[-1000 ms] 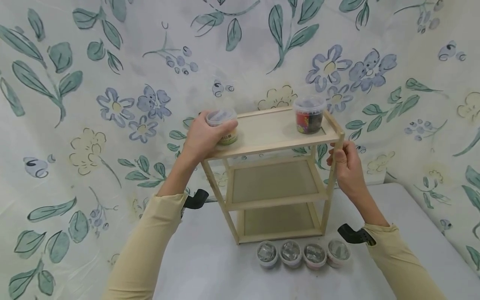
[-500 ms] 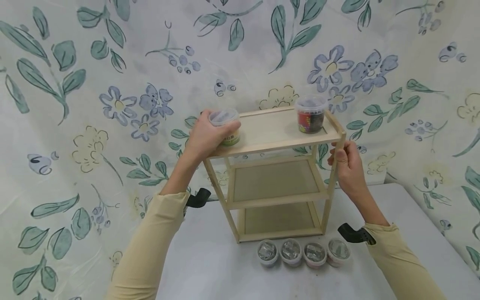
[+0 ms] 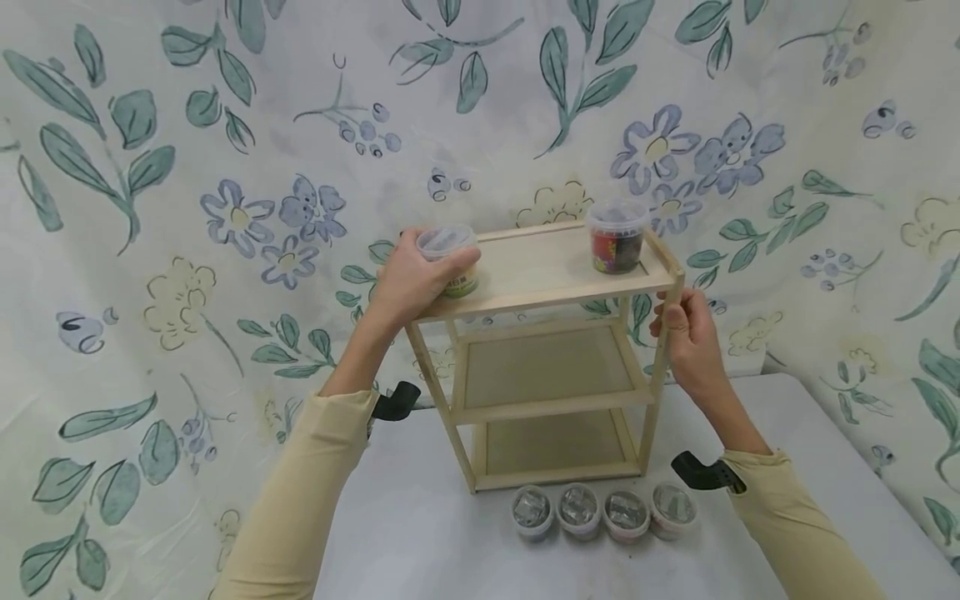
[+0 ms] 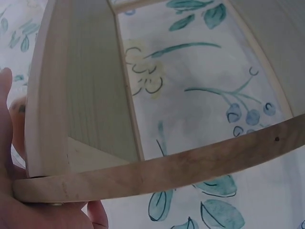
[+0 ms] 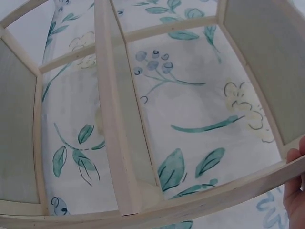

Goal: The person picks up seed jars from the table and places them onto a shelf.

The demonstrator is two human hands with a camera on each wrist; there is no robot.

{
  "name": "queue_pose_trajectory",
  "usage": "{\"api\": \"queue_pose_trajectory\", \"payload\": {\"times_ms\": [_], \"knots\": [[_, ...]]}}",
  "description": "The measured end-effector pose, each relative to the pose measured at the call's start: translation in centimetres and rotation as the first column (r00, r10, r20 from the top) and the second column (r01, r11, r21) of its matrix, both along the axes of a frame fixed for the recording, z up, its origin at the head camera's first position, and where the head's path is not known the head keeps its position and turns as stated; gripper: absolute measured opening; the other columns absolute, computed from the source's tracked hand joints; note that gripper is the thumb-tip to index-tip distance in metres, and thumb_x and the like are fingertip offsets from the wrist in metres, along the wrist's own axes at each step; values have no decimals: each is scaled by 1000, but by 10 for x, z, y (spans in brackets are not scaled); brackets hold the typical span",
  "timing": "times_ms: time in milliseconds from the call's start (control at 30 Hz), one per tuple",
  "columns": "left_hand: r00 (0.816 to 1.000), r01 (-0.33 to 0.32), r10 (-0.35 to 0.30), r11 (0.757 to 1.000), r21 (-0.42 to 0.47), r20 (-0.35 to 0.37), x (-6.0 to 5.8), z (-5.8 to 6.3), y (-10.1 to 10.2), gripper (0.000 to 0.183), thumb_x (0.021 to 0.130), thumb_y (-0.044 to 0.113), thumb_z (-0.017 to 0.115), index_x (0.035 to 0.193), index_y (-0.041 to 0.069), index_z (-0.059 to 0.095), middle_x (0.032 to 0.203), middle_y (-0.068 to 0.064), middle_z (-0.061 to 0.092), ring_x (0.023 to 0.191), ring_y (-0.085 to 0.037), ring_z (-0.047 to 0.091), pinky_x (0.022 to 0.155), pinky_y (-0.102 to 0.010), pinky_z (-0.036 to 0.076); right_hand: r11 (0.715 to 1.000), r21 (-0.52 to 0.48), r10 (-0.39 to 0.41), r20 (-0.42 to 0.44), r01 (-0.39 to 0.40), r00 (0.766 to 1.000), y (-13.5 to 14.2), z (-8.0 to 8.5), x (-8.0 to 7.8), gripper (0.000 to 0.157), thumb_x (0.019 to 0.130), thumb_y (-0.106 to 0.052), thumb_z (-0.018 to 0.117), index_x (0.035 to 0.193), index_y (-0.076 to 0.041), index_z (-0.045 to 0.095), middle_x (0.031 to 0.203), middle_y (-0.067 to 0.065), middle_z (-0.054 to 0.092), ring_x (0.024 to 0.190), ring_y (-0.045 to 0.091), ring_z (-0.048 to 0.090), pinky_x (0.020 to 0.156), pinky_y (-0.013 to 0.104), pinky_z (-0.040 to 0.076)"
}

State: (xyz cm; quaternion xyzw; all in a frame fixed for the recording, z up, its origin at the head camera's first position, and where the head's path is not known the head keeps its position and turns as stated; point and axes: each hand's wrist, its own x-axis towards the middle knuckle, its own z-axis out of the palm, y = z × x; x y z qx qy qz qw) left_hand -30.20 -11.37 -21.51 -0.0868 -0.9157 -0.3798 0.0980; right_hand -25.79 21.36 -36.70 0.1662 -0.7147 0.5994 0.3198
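The shelf (image 3: 536, 265) is leaving gaps wide open at its front, above both the middle tier (image 3: 546, 365) and the bottom tier (image 3: 555, 440). Four cups (image 3: 580, 508) are blocking the way in at table level, lining up just before the shelf's foot, toward its right. Along the shelf's top, free room is running between the left tub (image 3: 444, 239), which the left hand (image 3: 408, 285) is wrapping, and the right tub (image 3: 617, 243). The right hand (image 3: 692, 337) is crowding the shelf's right front post (image 3: 657, 383). Left of the shelf's foot, the table (image 3: 412, 533) is offering passage; behind the shelf, a flowered cloth (image 3: 480, 142) is hanging.
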Motion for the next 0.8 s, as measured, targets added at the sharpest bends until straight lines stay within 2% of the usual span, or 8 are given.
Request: {"api": "queue_pose_trajectory", "payload": {"times_ms": [233,467,567,700,800], "knots": [[1000,6,-6,1000,-13,-15,1,-2,0,99,77,64,67,150,8,30,137,-15,48,120,-32,47,103,-53,34,1000,15,-16,13,16,1000,-1,-1,0,34,107,-15,35,123,14,41,96,-11,50,79,6,52,77,16,44],[999,29,-27,999,32,-45,2,-5,-2,94,82,56,69,151,8,28,145,-17,46,131,-35,40,111,-57,14,1000,1,-6,4,6,1000,-1,-3,0,32,106,-13,35,123,14,41,95,-11,50,79,5,53,76,16,45],[997,57,-54,995,81,-46,4,-7,-5,91,83,54,70,150,8,29,144,-15,47,130,-30,45,114,-52,19,1000,-1,-1,10,1,1000,-1,-3,0,33,106,-14,35,123,14,41,95,-10,50,79,5,53,76,16,45],[996,80,-73,987,139,-56,6,-7,-10,89,83,52,71,149,8,30,138,-14,51,121,-26,50,104,-44,40,1000,1,2,-2,-2,1000,-1,-3,-1,35,106,-16,36,122,14,41,95,-10,50,79,5,53,76,16,45],[994,85,-73,983,161,-80,8,-7,-13,89,82,52,70,149,9,30,136,-14,52,118,-25,50,99,-42,42,1000,-4,0,-21,0,1000,-1,-2,-1,37,106,-19,36,121,15,41,95,-11,51,78,5,53,76,16,46]]}}
